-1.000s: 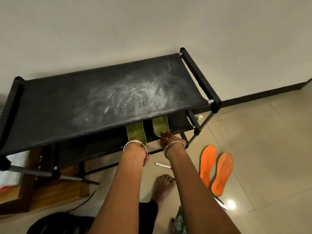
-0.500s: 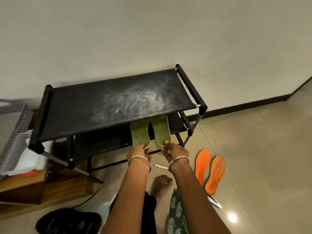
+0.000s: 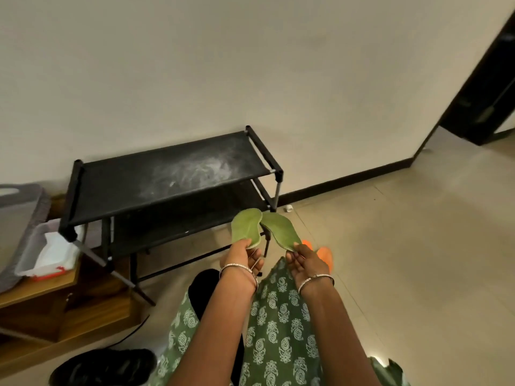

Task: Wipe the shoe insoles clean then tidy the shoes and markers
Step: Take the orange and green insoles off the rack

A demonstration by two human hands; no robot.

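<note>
While I stand facing the wall, a grey mesh basket (image 3: 16, 207) sits at far left on the low wooden desk (image 3: 41, 299), and a black shoe (image 3: 103, 366) lies on the tiles in front of it. Next comes the black two-tier shoe rack (image 3: 167, 176), its top shelf streaked with white dust.

My left hand (image 3: 245, 256) is clamped on the heel end of the left green fabric insole (image 3: 246, 227), thumb on top and fingers curled beneath. My right hand (image 3: 305, 260), palm turned up, pinches the heel edge of the right green fabric insole (image 3: 281, 231). Both insoles are in the air in front of the rack. Their long axes run away from me and lean inward, so the toe ends touch in a V.

The rack's lower shelf lies ahead and to the left, nearer my left hand. The orange insoles (image 3: 323, 253) show on the floor just past my right hand, which I judge better placed to reach them.
</note>
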